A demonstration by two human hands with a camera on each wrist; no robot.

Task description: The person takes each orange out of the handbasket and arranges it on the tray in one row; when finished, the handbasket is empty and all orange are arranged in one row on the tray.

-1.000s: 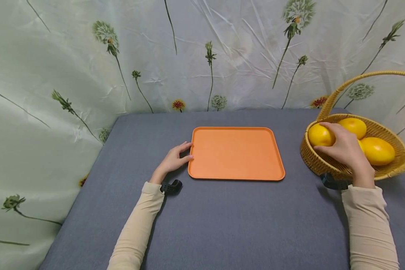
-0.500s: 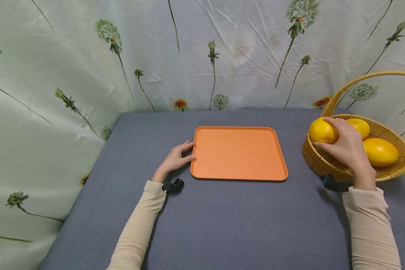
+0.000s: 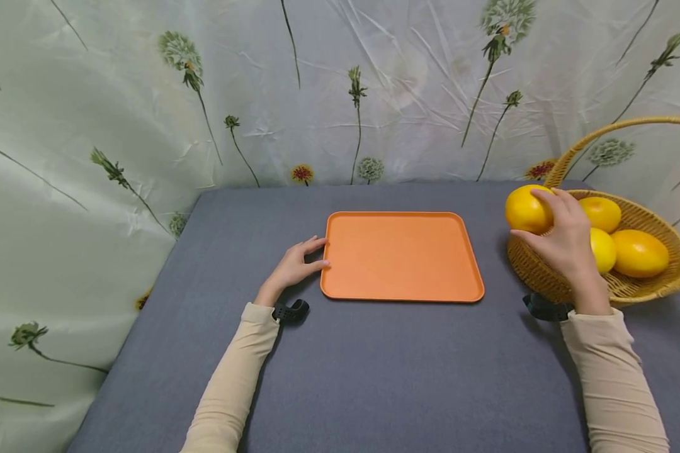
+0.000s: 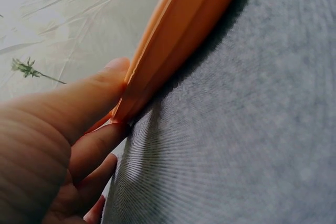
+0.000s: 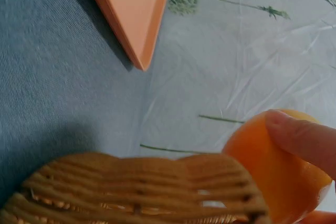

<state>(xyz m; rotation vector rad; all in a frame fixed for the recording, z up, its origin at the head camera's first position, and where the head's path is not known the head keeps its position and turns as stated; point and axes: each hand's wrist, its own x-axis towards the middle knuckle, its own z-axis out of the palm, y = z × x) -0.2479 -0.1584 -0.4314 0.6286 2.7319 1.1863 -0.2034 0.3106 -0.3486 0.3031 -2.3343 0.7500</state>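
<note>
— What sits closest to the person?

— Two cream sleeves reach out over the grey tablecloth (image 3: 374, 377), each with a dark wrist mount at the cuff. Just beyond them come the hands.

— What is the left hand (image 3: 292, 269) doing?

— It lies on the cloth at the left edge of the orange tray (image 3: 402, 257). The fingers are nearly straight and relaxed, holding nothing. The left wrist view shows the thumb (image 4: 89, 98) pressed against the tray's rim (image 4: 173, 30), with the other fingers just below that rim on the cloth.

— And the right hand (image 3: 566, 242)?

— It grips a yellow fruit (image 3: 526, 209), fingers curled over the top and thumb beneath. The fruit is lifted over the left rim of the wicker basket (image 3: 535, 270), clear of the weave. In the right wrist view a fingertip (image 5: 299, 135) lies across the fruit (image 5: 268, 171), which hangs above the basket's woven rim (image 5: 136, 182).

— What else is in the basket?

— Three more yellow fruits (image 3: 637, 251) lie inside, behind the hand, close together. The basket stands to the right of the tray, apart from it, and its curved handle (image 3: 612, 129) arches over the top.

— And farthest back?

— A pale wrinkled curtain (image 3: 147, 94) printed with dandelions and small red flowers hangs behind the table and down its left side.
</note>
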